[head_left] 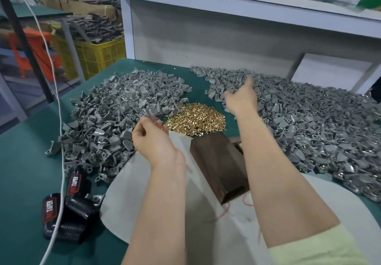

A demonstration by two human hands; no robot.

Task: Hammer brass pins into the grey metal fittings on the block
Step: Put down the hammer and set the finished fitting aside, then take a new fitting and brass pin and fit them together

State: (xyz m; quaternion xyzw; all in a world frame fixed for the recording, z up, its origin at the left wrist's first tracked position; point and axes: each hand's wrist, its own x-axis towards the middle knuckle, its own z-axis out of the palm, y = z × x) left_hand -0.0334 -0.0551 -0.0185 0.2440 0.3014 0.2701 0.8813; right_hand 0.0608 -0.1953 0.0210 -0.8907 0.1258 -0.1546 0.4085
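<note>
"TAPER" on two black cases (78,205)

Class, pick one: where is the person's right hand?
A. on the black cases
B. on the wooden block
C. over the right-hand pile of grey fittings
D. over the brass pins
C: the right hand, fingers stretched, reaches over the right-hand pile of grey fittings, while the left hand pinches a grey fitting near the brass pins.
</note>
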